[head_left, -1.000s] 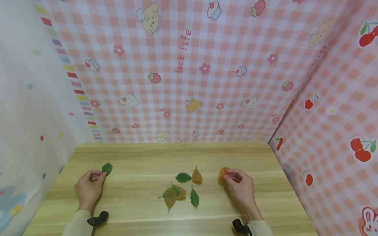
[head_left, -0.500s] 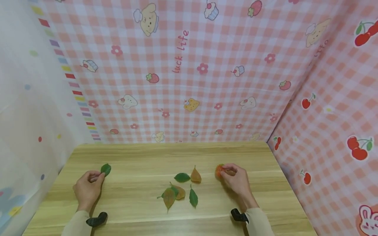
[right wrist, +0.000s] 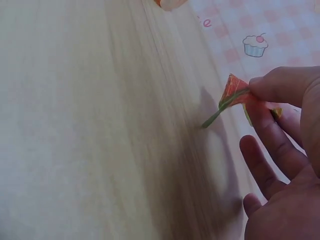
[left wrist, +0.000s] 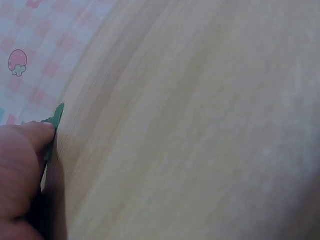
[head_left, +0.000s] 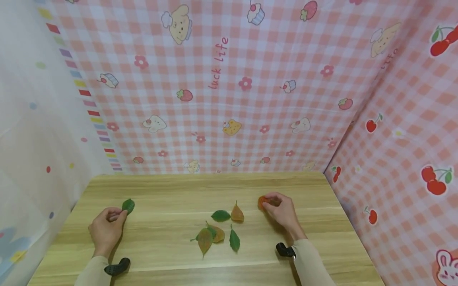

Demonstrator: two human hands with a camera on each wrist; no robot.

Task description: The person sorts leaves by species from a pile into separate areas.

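On the left of the table, my left hand (head_left: pixel 107 229) pinches a green leaf (head_left: pixel 128 205) between thumb and fingers; the left wrist view shows only a sliver of that leaf (left wrist: pixel 59 117) near the tabletop. Over the right side, my right hand (head_left: pixel 284 212) pinches an orange-red leaf (head_left: pixel 262 202). In the right wrist view its green stem sticks out from the leaf (right wrist: pixel 232 92), and its shadow falls on the wood. Between the hands lie a green leaf (head_left: pixel 220 215), a brownish leaf (head_left: pixel 237 213), another green leaf (head_left: pixel 234 239) and an overlapping cluster of leaves (head_left: pixel 205 240).
The wooden table (head_left: pixel 161 262) meets a pink checked cloth (head_left: pixel 214 151) at its back edge. A white cloth (head_left: pixel 32 159) hangs at the left and a cherry-print cloth (head_left: pixel 404 167) at the right. Each wrist carries a black camera mount (head_left: pixel 117 267).
My right hand has moved left and away from me with the orange-red leaf, whose visible part has shrunk. My left hand and the leaves on the table have stayed put.
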